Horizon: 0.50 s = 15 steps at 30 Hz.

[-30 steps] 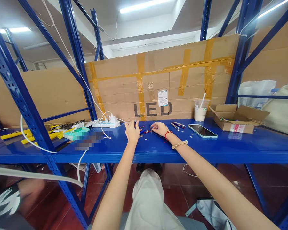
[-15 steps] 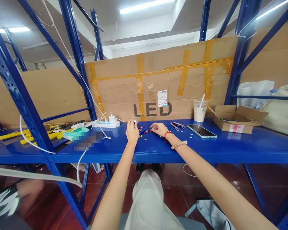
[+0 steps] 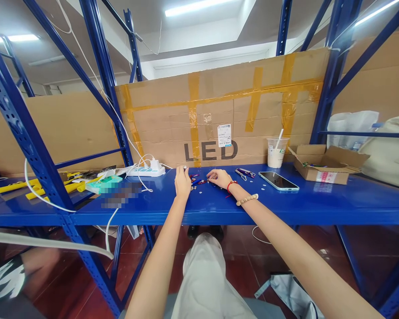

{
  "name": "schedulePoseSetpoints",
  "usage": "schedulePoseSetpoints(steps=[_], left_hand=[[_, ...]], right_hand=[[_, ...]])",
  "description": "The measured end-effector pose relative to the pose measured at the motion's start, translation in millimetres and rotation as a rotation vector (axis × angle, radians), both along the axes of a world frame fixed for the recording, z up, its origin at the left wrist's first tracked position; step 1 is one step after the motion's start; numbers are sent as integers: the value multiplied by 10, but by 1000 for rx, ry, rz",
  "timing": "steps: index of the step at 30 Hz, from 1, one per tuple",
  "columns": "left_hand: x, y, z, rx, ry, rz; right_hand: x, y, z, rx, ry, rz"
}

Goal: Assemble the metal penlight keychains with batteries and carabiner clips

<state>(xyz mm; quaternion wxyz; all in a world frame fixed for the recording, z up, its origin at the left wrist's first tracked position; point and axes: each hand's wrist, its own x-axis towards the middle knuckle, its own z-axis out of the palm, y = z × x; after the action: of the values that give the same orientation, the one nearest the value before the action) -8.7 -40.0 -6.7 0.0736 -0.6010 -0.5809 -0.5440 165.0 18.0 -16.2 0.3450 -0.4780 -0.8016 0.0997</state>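
Observation:
My left hand (image 3: 182, 182) rests on the blue shelf (image 3: 219, 206) with its fingers closed round a small silver-tipped object (image 3: 185, 168) that I cannot name. My right hand (image 3: 220, 178), with a red string and a bead bracelet at the wrist, lies beside it, fingertips pinched over a scatter of small red and blue parts (image 3: 199, 180). What those fingers hold is too small to make out. Tiny round pieces (image 3: 196, 189) lie between the two hands.
A phone (image 3: 278, 180) lies face up to the right, with small metal tools (image 3: 244, 173), a plastic cup with straw (image 3: 278, 152) and an open cardboard box (image 3: 322, 164). Left are a power strip (image 3: 145, 170), cables and yellow pieces (image 3: 36, 188). A taped cardboard sheet marked LED (image 3: 219, 110) backs the shelf.
My left hand has lifted its fingers slightly, and the silver-tipped object now shows at its fingertips. My right hand has barely moved.

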Motion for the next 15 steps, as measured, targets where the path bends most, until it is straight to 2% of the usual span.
schedulePoseSetpoints(steps=[10,15], left_hand=[[21,-51,11,-122,153,-59],[28,-49,-13,-152,234,-80]], right_hand=[[-2,32,-37,65,101,-10],[26,71,-73,63,94,36]])
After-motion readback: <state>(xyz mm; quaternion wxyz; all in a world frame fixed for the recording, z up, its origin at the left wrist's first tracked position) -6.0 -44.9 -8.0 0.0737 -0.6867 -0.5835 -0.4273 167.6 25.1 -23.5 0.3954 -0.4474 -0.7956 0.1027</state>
